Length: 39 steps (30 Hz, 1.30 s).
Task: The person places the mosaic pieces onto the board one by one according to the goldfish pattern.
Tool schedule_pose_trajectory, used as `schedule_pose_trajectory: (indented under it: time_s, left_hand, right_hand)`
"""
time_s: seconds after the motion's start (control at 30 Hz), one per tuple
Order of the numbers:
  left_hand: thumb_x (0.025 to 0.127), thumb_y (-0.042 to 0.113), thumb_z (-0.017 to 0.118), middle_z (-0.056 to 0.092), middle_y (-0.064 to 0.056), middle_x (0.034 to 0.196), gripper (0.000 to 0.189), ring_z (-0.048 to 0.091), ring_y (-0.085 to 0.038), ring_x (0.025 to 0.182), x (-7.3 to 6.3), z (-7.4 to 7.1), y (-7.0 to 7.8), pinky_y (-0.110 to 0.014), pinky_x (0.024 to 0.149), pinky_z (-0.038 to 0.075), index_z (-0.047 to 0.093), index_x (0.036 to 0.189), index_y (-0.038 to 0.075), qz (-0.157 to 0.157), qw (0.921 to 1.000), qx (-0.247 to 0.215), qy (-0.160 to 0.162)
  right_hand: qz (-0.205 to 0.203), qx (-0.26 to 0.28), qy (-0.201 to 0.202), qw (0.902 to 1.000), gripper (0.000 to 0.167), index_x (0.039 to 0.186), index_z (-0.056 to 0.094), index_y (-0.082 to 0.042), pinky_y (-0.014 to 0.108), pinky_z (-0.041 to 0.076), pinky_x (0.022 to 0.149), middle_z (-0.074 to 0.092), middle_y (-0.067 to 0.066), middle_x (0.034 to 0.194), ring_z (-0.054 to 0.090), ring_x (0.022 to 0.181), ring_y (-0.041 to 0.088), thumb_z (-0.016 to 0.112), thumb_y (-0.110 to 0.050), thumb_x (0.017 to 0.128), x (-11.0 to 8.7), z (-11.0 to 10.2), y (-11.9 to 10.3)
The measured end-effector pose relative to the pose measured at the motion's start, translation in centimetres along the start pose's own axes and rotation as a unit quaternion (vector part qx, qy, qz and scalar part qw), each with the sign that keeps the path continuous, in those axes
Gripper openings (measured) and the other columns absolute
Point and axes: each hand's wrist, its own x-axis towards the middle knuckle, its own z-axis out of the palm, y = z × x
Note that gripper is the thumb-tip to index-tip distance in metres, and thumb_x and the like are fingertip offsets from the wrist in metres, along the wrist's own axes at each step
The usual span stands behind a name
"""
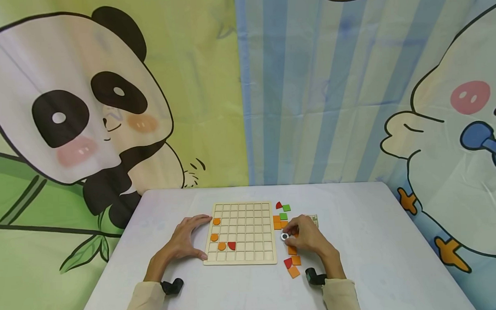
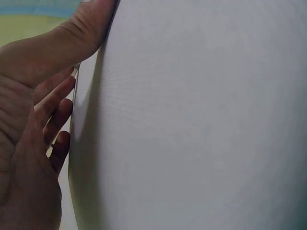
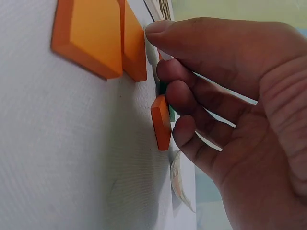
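A pale wooden grid board (image 1: 252, 237) lies on the table. On its left side are orange round pieces (image 1: 216, 221) and a red quarter-round piece (image 1: 232, 246). My left hand (image 1: 185, 239) is spread along the board's left edge, fingers near the upper part and thumb by the lower corner. Right of the board, my right hand (image 1: 310, 236) pinches a small white disc with a black centre (image 1: 285, 236) between thumb and fingertips. In the right wrist view the disc (image 3: 151, 47) is mostly hidden by the thumb (image 3: 160, 29). Orange square pieces (image 3: 93, 36) lie close by.
Loose pieces line the board's right side: orange squares (image 1: 293, 272), a red piece (image 1: 288, 263), green pieces (image 1: 286, 208) and a red quarter-round (image 1: 279, 205). A patterned paper (image 1: 314, 219) lies partly behind the right hand. A cartoon-printed curtain (image 1: 204, 83) hangs behind the white table (image 1: 187, 298).
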Motion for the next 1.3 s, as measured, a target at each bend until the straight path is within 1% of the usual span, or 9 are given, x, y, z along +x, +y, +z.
schedule_pose_trajectory:
  time_s: [0.27,0.4,0.5,0.63,0.77,0.93,1.1,1.3]
  left_hand:
    - [0.048,0.055,0.108,0.053,-0.007,0.168,0.128,0.050,-0.034,0.142,0.1,0.1,-0.1,-0.066,0.116,0.038,0.057,0.160,0.021,-0.007,0.9999,-0.004,-0.007]
    - [0.048,0.055,0.108,0.054,-0.007,0.167,0.127,0.050,-0.034,0.142,0.1,0.0,0.0,-0.066,0.116,0.038,0.057,0.160,0.022,-0.006,1.0000,-0.002,-0.006]
    - [0.049,0.056,0.108,0.054,-0.006,0.167,0.126,0.050,-0.034,0.142,0.1,-0.1,0.0,-0.066,0.116,0.039,0.058,0.159,0.022,-0.004,1.0000,0.001,-0.004]
    - [0.049,0.055,0.108,0.055,-0.006,0.166,0.126,0.051,-0.035,0.142,0.1,-0.1,0.1,-0.065,0.116,0.039,0.058,0.159,0.020,-0.003,1.0000,0.002,-0.005]
    - [0.049,0.056,0.108,0.055,-0.007,0.166,0.126,0.051,-0.034,0.141,0.1,-0.2,0.3,-0.065,0.115,0.039,0.058,0.159,0.019,-0.002,1.0000,0.000,-0.007]
    - [0.049,0.056,0.108,0.055,-0.006,0.166,0.126,0.051,-0.034,0.142,0.1,-0.3,0.4,-0.067,0.117,0.038,0.058,0.159,0.020,-0.003,1.0000,0.000,-0.005]
    - [0.050,0.057,0.107,0.055,-0.006,0.166,0.126,0.051,-0.035,0.142,0.1,-0.3,0.3,-0.066,0.116,0.039,0.058,0.159,0.019,-0.003,1.0000,-0.002,-0.006]
    - [0.049,0.059,0.107,0.056,-0.006,0.166,0.126,0.052,-0.034,0.141,0.1,-0.2,0.3,-0.065,0.115,0.040,0.058,0.158,0.019,0.002,1.0000,0.002,-0.006]
  right_hand:
    - [-0.015,0.011,-0.001,0.9998,0.018,0.098,0.086,-0.014,0.022,0.052,0.070,0.069,-0.004,0.082,0.059,0.077,0.014,0.094,-0.013,0.082,0.2,0.2,0.0]
    - [-0.022,0.032,0.006,0.9992,0.018,0.096,0.085,-0.015,0.022,0.052,0.067,0.070,-0.001,0.082,0.060,0.075,0.014,0.095,-0.014,0.081,0.4,0.6,-0.5]
    - [-0.041,0.053,0.006,0.9977,0.018,0.094,0.085,-0.013,0.022,0.051,0.065,0.072,0.001,0.080,0.060,0.072,0.011,0.096,-0.012,0.080,0.9,1.2,-0.6]
    - [-0.075,0.082,-0.010,0.9938,0.019,0.094,0.085,-0.010,0.021,0.054,0.065,0.075,0.001,0.081,0.061,0.070,0.007,0.097,-0.009,0.079,1.7,2.0,-0.7]
    - [-0.094,0.096,-0.025,0.9907,0.020,0.095,0.085,-0.010,0.021,0.054,0.065,0.076,0.001,0.082,0.063,0.071,0.008,0.097,-0.008,0.079,2.4,2.5,-1.1]
    - [-0.109,0.098,-0.037,0.9885,0.018,0.096,0.086,-0.010,0.022,0.055,0.068,0.078,0.002,0.086,0.065,0.074,0.010,0.095,-0.007,0.081,3.2,2.9,-1.8]
    - [-0.128,0.102,-0.049,0.9853,0.018,0.097,0.086,-0.010,0.023,0.056,0.067,0.079,0.002,0.088,0.065,0.074,0.008,0.094,-0.005,0.082,3.8,3.7,-2.2]
    - [-0.126,0.123,-0.070,0.9818,0.017,0.101,0.086,-0.006,0.022,0.054,0.066,0.081,0.007,0.092,0.064,0.072,0.008,0.092,-0.002,0.085,4.3,4.6,-2.8]
